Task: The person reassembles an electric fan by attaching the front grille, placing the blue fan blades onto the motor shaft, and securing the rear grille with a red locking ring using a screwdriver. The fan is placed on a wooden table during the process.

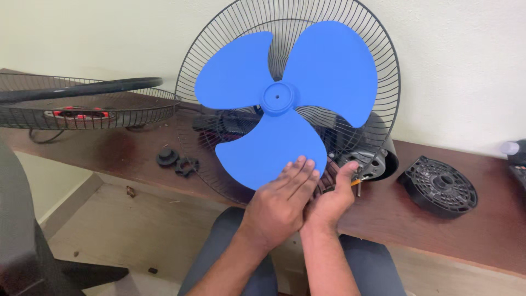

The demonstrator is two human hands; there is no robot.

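A blue three-bladed fan blade [285, 98] sits in front of the black rear wire guard [378, 49], which stands upright on the brown table [482, 230]. My left hand [279, 203] lies flat with its fingers on the lowest blade's edge. My right hand [331, 200] is just to its right, fingers curled around the guard's lower rim, thumb up, near a thin orange-handled tool [357, 181]. The fan's motor housing [372, 161] shows behind the guard.
The front wire guard [82, 101] lies flat at the table's left with a black ring on it. Two small black nuts [176, 160] sit near the table edge. A round black motor cover [441, 186] lies to the right. My knees are under the table.
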